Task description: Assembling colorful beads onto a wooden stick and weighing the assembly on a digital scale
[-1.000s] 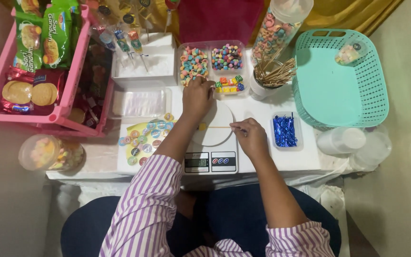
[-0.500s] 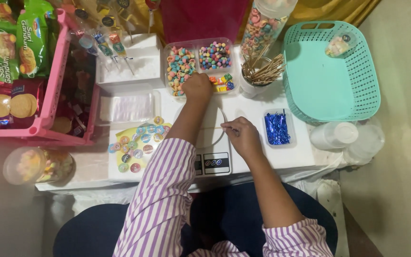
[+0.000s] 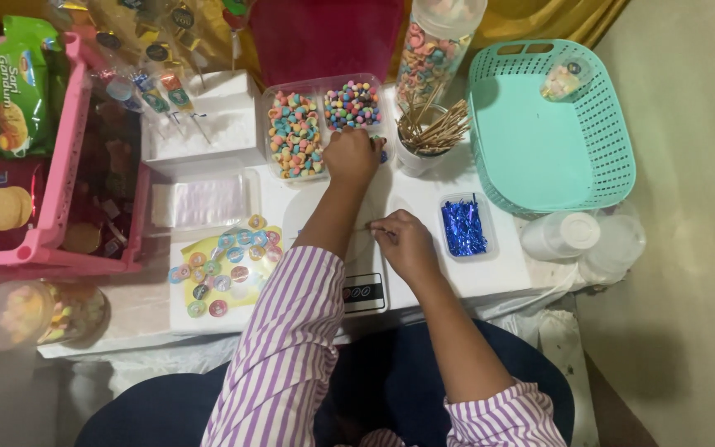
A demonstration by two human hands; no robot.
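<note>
We see left hand (image 3: pixel 351 156) reaching into clear divided plastic tray of pastel candy beads (image 3: pixel 324 124), fingers curled, grasp hidden. Right hand (image 3: pixel 405 242) pinches thin wooden skewer (image 3: pixel 371 229) over white digital scale (image 3: pixel 357 265) on worktop (image 3: pixel 490 277). Blue foil twist ties (image 3: pixel 463 228) just beside; cup of wooden skewers (image 3: pixel 428 136) behind.

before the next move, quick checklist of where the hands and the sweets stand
1. Left hand at the clear candy tray: ok, over its near edge.
2. Candy gripped in left hand: cannot tell, fingers hidden.
3. Right hand pinching a thin skewer: ok.
4. Spare skewers upright in white cup: ok.
5. Blue twist ties in their small tray beside right hand: ok.
6. Scale display readable: cannot tell.
</note>
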